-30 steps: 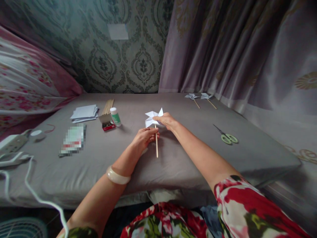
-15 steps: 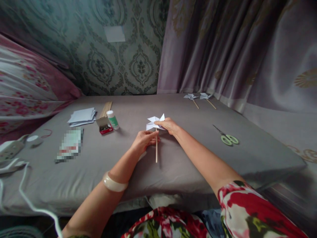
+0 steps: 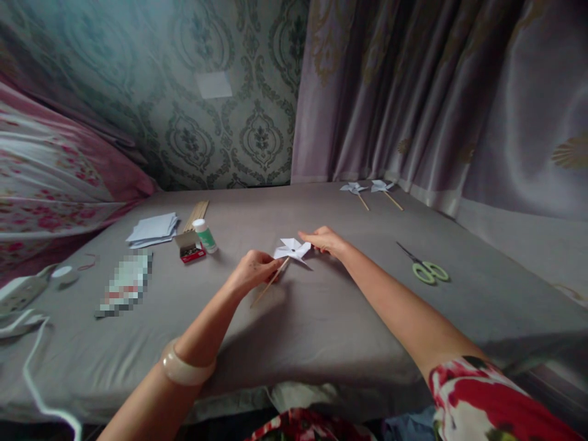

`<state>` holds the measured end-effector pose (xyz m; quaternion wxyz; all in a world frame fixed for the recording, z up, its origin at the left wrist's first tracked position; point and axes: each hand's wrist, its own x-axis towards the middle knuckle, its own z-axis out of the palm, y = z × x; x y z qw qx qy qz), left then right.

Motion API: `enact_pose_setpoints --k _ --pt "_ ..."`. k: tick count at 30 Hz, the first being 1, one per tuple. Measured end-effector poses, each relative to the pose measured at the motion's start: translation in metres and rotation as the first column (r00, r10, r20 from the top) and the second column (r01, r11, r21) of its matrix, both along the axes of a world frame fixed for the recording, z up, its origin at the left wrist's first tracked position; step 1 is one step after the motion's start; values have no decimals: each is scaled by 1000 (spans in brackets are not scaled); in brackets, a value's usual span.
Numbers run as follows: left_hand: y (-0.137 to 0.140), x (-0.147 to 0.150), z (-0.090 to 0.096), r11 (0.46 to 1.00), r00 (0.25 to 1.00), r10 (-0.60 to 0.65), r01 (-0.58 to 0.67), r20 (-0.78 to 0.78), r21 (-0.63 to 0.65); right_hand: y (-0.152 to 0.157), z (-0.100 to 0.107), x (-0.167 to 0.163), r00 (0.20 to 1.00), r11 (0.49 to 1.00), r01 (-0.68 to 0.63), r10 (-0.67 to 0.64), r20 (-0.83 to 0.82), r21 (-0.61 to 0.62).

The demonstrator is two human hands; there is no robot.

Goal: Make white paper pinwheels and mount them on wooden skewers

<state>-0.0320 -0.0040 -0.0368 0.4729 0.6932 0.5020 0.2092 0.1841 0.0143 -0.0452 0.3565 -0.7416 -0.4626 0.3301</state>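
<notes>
A white paper pinwheel (image 3: 292, 249) on a thin wooden stick (image 3: 265, 293) is held up over the middle of the cloth-covered bed or table. My left hand (image 3: 255, 269), with a pale bangle on its forearm, is closed on the stick just below the paper blades. A small dark spot marks the pinwheel's centre. At the right-hand blade is my right hand (image 3: 324, 240), thumb and fingers apart; its fingertips are beside or lightly touching the blade's edge, and I cannot tell which.
Two more pinwheels (image 3: 354, 188) lie at the back right, and green-handled scissors (image 3: 429, 271) at the right. Leftward are a small red box (image 3: 193, 254), a white-and-green bottle (image 3: 204, 236), wooden sticks (image 3: 196, 215), stacked paper (image 3: 153, 229), a blurred packet (image 3: 126, 285) and a power strip (image 3: 21, 294).
My right hand has let go of the pinwheel's middle and moved to its right edge. The stick has tilted, its lower end swinging left, with my left hand still holding it.
</notes>
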Motion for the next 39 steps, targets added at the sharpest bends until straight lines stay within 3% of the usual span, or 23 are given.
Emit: enact_pose_setpoints --k 4,10,16,19,21,29,39 --pt "6 -6 6 987 984 -52 76 -170 138 -2 -9 16 994 992 24 -36 101 125" --pt "17 1 20 907 929 180 -30 -323 419 -6 -23 6 981 956 -108 58 187 273" --pt "27 9 25 913 851 218 -5 -478 409 -11 -28 -2 967 942 -170 103 232 290" --pt "36 17 18 843 875 245 20 -417 537 -14 -26 -3 948 950 -173 90 304 258" --pt "41 25 10 799 911 191 72 -366 596 -17 -25 -5 914 956 -196 97 393 219" --pt "42 35 -19 896 956 79 56 -283 441 -29 -26 -14 852 956 -249 139 504 157" --pt "37 36 -22 879 961 126 8 -248 476 -34 -19 -22 831 966 -244 162 532 87"
